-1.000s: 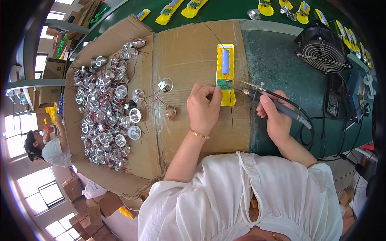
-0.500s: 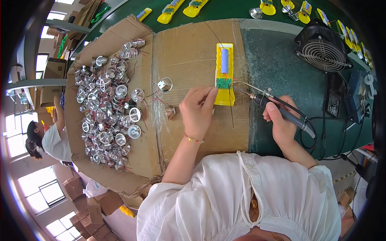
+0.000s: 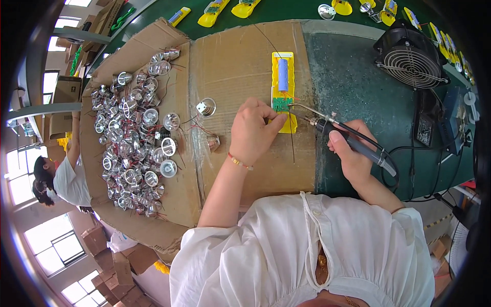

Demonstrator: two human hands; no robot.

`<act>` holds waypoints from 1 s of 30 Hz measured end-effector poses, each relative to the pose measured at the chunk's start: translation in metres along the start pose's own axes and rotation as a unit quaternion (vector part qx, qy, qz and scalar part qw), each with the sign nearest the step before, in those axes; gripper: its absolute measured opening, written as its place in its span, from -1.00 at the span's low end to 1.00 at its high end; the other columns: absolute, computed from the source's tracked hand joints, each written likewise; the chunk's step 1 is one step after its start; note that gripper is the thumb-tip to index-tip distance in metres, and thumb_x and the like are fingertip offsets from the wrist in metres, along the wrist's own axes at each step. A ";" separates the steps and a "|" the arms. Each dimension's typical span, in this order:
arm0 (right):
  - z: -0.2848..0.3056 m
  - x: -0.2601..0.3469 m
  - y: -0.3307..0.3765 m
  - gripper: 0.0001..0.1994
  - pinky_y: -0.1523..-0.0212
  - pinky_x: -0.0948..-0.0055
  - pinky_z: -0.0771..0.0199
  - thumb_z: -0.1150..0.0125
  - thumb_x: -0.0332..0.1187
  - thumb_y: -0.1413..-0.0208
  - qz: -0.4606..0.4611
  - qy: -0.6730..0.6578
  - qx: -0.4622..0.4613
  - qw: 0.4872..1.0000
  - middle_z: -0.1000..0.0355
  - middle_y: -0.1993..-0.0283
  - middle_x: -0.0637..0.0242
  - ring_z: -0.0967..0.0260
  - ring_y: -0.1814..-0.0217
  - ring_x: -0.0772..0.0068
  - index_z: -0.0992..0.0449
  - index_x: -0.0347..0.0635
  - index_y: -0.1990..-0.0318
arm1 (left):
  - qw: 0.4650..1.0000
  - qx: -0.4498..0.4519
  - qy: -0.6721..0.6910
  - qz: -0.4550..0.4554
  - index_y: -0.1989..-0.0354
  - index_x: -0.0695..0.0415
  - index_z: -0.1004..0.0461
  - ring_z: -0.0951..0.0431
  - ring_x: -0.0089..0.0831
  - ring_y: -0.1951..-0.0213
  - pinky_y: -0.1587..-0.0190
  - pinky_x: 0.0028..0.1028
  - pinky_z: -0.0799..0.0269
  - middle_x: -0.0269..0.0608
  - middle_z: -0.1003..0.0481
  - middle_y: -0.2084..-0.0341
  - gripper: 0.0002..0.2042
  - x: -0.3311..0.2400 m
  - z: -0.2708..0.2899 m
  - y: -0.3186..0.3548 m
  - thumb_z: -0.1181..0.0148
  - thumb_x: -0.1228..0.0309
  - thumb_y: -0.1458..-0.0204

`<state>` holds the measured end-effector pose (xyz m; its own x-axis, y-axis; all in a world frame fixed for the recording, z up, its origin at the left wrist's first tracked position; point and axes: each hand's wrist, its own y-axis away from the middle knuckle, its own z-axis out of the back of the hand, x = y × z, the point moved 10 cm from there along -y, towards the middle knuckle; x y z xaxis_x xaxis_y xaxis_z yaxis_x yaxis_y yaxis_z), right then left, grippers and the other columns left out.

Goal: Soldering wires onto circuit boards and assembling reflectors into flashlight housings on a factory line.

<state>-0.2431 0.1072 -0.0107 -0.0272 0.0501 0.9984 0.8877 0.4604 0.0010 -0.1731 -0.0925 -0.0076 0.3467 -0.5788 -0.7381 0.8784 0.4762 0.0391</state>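
Note:
A yellow plastic housing [image 3: 289, 125] lies upright before me on the cardboard, holding a blue cylindrical battery [image 3: 283, 75] and a green circuit board [image 3: 281, 104]. My right hand [image 3: 354, 156] is wrapped around a soldering iron [image 3: 377, 157] with a thin metal feed tube [image 3: 313, 111] along it. The tube's end reaches the board's right edge. At the board's lower left, my left hand [image 3: 254, 127] is closed in a pinch beside the housing; what its fingertips hold is hidden. Dark wires stick out above and below the housing.
Left is a cardboard box [image 3: 180, 204] with many silver reflector cups [image 3: 134, 176]; two loose wired cups [image 3: 206, 107] lie closer. A black fan [image 3: 411, 61] stands right, by cables. More yellow housings [image 3: 214, 13] line the far edge. A person [image 3: 71, 176] is at far left.
My left hand has turned, its fingertips now lower and more to the right at the housing. The feed tube's end has shifted slightly left onto the board. The whole view has shifted slightly.

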 end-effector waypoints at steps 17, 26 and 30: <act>0.013 0.000 0.002 -0.88 0.55 0.66 -0.30 -0.11 -0.44 -0.04 -0.002 -0.035 -0.016 0.999 -0.35 0.56 0.29 -0.28 0.58 0.60 -0.35 -0.29 0.32 | 0.998 0.054 0.032 0.016 0.56 0.26 -0.53 -0.33 -0.52 0.52 0.47 -0.52 -0.24 -0.29 -0.32 0.60 -0.84 0.006 -0.006 -0.004 -0.29 0.41 0.17; 0.047 -0.014 0.008 -0.84 0.50 0.63 -0.36 -0.18 -0.44 0.01 -0.035 -0.031 -0.048 0.998 -0.38 0.53 0.29 -0.33 0.54 0.61 -0.35 -0.31 0.33 | 0.970 -0.008 0.199 0.141 0.42 0.22 -0.55 -0.48 -0.53 0.57 0.50 -0.51 -0.36 -0.14 -0.52 0.58 -0.81 0.016 0.018 0.011 -0.26 0.35 0.14; 0.065 -0.023 0.006 -0.85 0.50 0.63 -0.37 -0.17 -0.45 0.01 -0.041 -0.022 -0.067 0.997 -0.38 0.53 0.29 -0.33 0.54 0.61 -0.35 -0.31 0.34 | 0.993 0.093 -0.023 0.063 0.52 0.22 -0.55 -0.49 -0.45 0.66 0.50 -0.51 -0.41 -0.14 -0.48 0.74 -0.83 0.002 -0.005 -0.007 -0.14 0.37 0.13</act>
<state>-0.2666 0.1661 -0.0373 -0.1199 0.0578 0.9911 0.9349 0.3425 0.0931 -0.1800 -0.0931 -0.0129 0.4689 -0.5539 -0.6881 0.8712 0.4183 0.2569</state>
